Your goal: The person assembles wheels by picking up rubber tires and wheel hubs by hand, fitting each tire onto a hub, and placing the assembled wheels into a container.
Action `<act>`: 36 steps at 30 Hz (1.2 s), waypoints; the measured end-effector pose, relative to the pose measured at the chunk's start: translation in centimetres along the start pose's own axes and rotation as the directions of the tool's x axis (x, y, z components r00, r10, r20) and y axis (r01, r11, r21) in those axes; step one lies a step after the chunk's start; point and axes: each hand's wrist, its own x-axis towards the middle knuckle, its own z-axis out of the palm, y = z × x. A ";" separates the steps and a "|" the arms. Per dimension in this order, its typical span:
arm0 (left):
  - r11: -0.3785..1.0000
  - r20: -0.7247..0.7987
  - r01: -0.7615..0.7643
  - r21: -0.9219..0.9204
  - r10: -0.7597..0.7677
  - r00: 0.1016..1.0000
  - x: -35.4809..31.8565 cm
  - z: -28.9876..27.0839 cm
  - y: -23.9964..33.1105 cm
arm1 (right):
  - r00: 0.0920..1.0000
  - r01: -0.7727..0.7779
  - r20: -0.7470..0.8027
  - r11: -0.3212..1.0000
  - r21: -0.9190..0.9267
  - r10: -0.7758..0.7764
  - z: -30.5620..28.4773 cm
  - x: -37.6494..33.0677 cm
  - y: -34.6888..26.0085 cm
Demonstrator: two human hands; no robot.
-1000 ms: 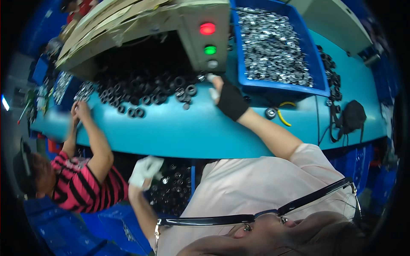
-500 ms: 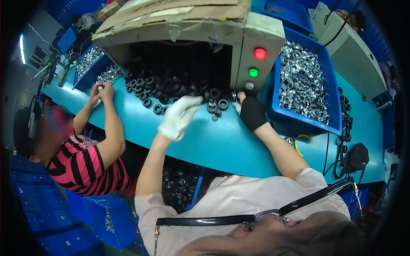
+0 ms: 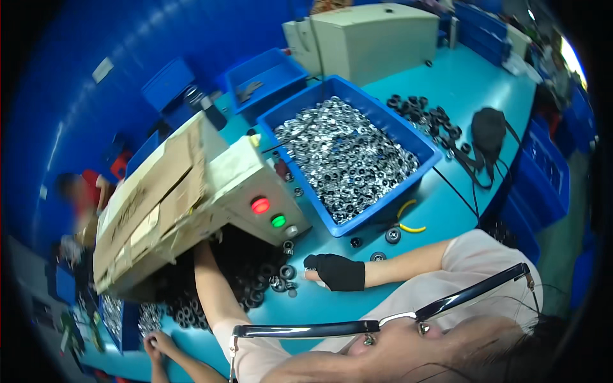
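- Black fabric of a fingerless glove (image 3: 348, 274) wraps the right grip (image 3: 333, 271), held low over the blue-green tabletop (image 3: 440, 207); its fingers bend and pale covers show at their tips. Whether they stand apart, meet or clamp on something, I cannot tell.
- Left grip: hidden inside the dark opening of the machine, so I cannot tell its state; only the left forearm (image 3: 214, 287) shows, reaching in.
- Black rings (image 3: 254, 281) lie heaped to the left of the right grip, on both sides of the left forearm and up to the opening. The nearest ring (image 3: 287, 272) sits just beside the right fingertips.
- Pale machine (image 3: 239, 182): beyond the left grip, with cardboard (image 3: 159, 185) on top. Its red light (image 3: 260, 205), green light (image 3: 278, 221) and white button (image 3: 291, 230) face the right grip.
- Large blue bin (image 3: 389, 198): beyond the right grip, well apart from it, filled with shiny silver parts (image 3: 345, 159).
- Small wheel (image 3: 393, 235): beyond the right forearm (image 3: 408, 263), near a tool's yellow handles (image 3: 412, 228).
- Black bag (image 3: 488, 134): far to the right of the right grip and beyond it, near more black parts (image 3: 424, 118).
- Co-worker's hands (image 3: 158, 345): well to the left of the right grip, close together.
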 end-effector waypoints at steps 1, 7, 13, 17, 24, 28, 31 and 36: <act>1.000 -0.005 -0.011 0.000 0.011 1.000 1.0 0.0 0.5 | 0.999 -0.037 -0.037 0.999 0.004 0.038 0.3 0.0 0.2; 0.986 -0.074 0.010 -0.169 -0.022 0.997 2.8 0.3 0.5 | 0.984 0.045 -0.174 0.999 -0.021 -0.048 0.6 0.1 0.7; 0.599 -0.248 -0.089 -0.796 -0.188 0.950 0.1 0.4 -0.8 | 0.967 0.093 -0.243 0.994 0.050 -0.078 1.0 -0.1 0.7; -0.315 -0.040 -0.113 -0.942 -0.229 0.973 -7.4 -3.0 1.0 | 0.962 0.036 -0.271 0.959 0.281 0.043 2.4 -0.7 1.0; -0.643 0.371 0.249 -0.724 -0.058 0.927 -22.9 -3.9 4.3 | 0.953 -0.024 -0.264 0.909 0.417 0.147 0.1 0.3 -0.1; -0.799 0.448 0.278 -0.533 0.012 0.894 -29.3 -1.4 7.2 | 0.941 0.008 -0.291 0.850 0.527 0.172 -0.1 0.2 -1.0; -0.810 0.446 0.250 -0.530 -0.016 0.895 -31.7 -0.8 8.9 | 0.958 -0.031 -0.214 0.807 0.590 0.193 0.1 -0.1 -1.5; -0.789 0.411 0.205 -0.579 -0.065 0.909 -33.1 -0.9 9.9 | 0.961 -0.031 -0.203 0.798 0.602 0.190 0.6 -0.7 -1.5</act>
